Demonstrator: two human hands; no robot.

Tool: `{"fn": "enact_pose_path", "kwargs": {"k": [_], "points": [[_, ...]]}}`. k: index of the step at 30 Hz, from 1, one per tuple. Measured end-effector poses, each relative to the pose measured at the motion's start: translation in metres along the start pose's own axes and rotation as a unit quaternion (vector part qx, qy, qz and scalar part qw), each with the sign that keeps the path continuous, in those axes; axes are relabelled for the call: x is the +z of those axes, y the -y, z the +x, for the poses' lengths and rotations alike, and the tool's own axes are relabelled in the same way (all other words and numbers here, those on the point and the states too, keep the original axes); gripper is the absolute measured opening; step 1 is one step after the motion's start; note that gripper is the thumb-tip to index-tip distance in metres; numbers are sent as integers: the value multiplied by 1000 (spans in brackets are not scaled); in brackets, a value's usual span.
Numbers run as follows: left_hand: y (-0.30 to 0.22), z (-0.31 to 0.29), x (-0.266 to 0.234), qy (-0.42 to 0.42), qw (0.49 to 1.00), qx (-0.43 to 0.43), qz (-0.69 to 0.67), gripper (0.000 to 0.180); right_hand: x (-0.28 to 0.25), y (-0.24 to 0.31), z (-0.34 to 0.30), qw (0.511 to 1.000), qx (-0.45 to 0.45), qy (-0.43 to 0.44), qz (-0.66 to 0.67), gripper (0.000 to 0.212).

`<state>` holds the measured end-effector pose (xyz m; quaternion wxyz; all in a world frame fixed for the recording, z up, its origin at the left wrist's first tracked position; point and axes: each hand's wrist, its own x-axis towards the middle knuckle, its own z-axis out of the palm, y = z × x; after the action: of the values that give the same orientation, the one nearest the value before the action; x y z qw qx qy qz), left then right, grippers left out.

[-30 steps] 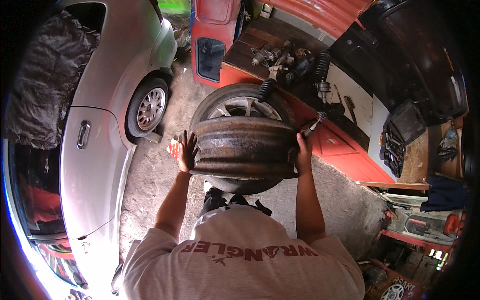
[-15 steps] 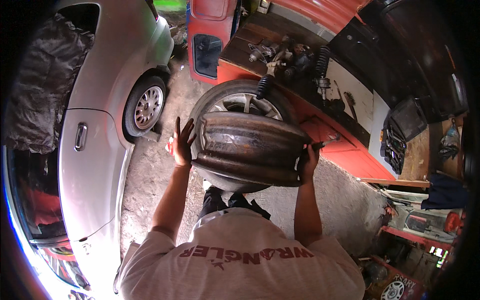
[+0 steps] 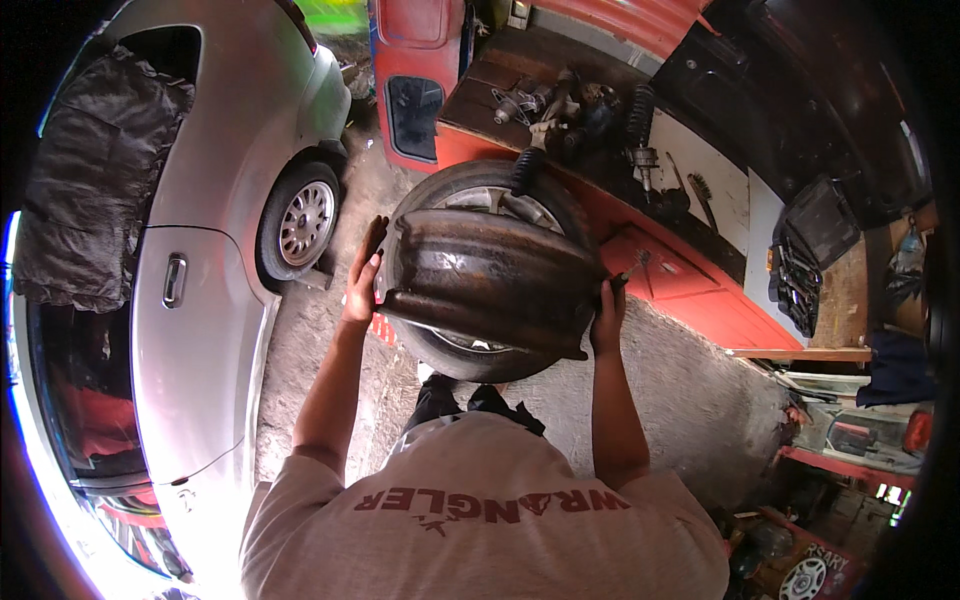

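Observation:
A dark, worn bare wheel rim (image 3: 490,275) stands on edge on top of a tyre with a silver alloy wheel (image 3: 470,178). My left hand (image 3: 362,285) lies along the rim's left edge, its fingers stretched out and pointing away from me. Beside that wrist shows a red-and-white patterned piece (image 3: 383,328); whether the hand holds it I cannot tell. At the rim's right edge, my right hand (image 3: 607,320) is closed round a dark-handled thin tool (image 3: 622,278), whose far end is hard to make out. The rim sits between both hands.
A silver car (image 3: 200,300) stands at the left. The red workbench (image 3: 680,275) carries greasy shock absorbers (image 3: 642,140), a brush (image 3: 703,195) and an open tool case (image 3: 800,270). A red panel with a window (image 3: 412,110) stands behind. Parts are piled at the lower right.
The rim has turned slightly, its right end coming nearer to me. My left hand's spread fingers have drawn together and turned. The right hand has shifted a little, still with the tool.

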<state>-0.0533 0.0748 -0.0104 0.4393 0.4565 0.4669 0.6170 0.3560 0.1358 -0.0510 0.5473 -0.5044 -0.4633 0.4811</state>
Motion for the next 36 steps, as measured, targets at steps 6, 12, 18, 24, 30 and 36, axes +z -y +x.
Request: {"fn": "enact_pose_path", "kwargs": {"k": [6, 12, 18, 24, 30, 36], "points": [[-24, 16, -3, 127, 985, -5, 117, 91, 11, 21, 11, 991, 25, 44, -125, 53], [-22, 20, 0, 183, 974, 1, 131, 105, 8, 28, 14, 987, -23, 52, -148, 51], [-26, 13, 5, 115, 990, -45, 63, 87, -10, 45, -11, 958, -93, 29, -271, 36], [-3, 16, -7, 133, 988, -69, -34, 77, 11, 125, -28, 954, -131, 64, -263, 30], [-3, 18, 4, 138, 990, -33, -7, 75, 44, 145, -32, 992, -73, -22, 102, 50], [-18, 7, 23, 127, 991, -24, -13, 81, 57, 139, -41, 986, -93, -69, 121, 26]]}}
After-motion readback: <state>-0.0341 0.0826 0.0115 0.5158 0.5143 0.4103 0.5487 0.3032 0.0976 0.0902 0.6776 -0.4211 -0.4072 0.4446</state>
